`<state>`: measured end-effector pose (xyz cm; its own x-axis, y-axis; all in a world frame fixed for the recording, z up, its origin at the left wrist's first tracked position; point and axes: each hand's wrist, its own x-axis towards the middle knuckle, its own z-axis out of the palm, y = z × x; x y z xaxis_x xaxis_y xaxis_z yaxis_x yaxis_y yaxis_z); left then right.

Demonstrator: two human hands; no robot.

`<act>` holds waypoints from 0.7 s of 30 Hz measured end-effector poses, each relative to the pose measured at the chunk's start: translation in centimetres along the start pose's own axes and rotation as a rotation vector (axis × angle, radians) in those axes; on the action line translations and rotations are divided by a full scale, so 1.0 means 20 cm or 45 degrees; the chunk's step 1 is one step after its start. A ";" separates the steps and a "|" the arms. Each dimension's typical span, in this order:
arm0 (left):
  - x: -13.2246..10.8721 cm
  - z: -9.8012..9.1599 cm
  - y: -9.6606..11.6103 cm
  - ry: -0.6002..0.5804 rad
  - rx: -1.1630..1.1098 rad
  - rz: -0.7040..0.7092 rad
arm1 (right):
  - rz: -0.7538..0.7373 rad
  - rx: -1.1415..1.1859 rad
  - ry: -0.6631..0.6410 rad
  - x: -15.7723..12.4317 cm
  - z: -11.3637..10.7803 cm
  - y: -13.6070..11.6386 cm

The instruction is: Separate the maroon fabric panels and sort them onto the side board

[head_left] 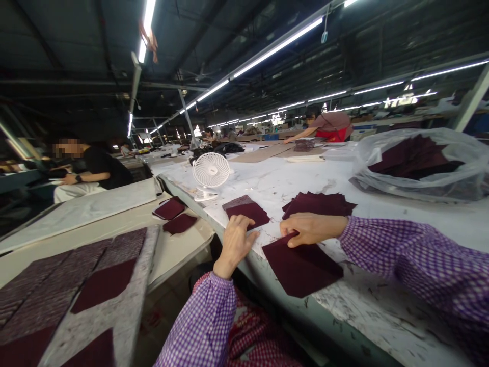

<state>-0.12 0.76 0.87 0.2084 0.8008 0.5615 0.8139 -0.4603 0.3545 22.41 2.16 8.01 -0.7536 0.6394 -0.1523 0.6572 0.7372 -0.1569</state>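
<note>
My right hand pinches the upper edge of a dark maroon fabric piece that lies over the near edge of the white table. My left hand rests at the table edge, fingers apart and bent, by the near side of a smaller maroon piece with a patterned grey upper part. Whether its fingertips touch that piece is hard to tell. Behind my right hand lies a fanned stack of maroon pieces.
A white fan stands beyond my left hand. A clear plastic bag of maroon pieces sits at right. Patterned strips and maroon pieces lie on a lower left table. One person sits left; another leans over the table behind.
</note>
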 end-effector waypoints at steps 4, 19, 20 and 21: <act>0.07 0.03 0.02 -0.132 0.250 -0.010 | -0.059 0.181 0.025 -0.02 -0.09 0.13; 0.19 0.06 -0.08 0.014 -0.334 -0.460 | 0.563 -0.270 0.638 -0.06 -0.09 0.51; 0.20 0.06 -0.10 0.018 -0.380 -0.487 | 0.433 -0.242 0.651 -0.03 -0.10 0.45; 0.20 0.05 -0.12 0.024 -0.440 -0.518 | 0.278 -0.217 0.647 0.01 -0.10 0.39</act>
<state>-0.65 5.47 1.48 -0.0995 0.9353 0.3396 0.6001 -0.2158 0.7702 27.47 8.48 8.67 -0.5393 0.7743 0.3312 0.8187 0.5741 -0.0091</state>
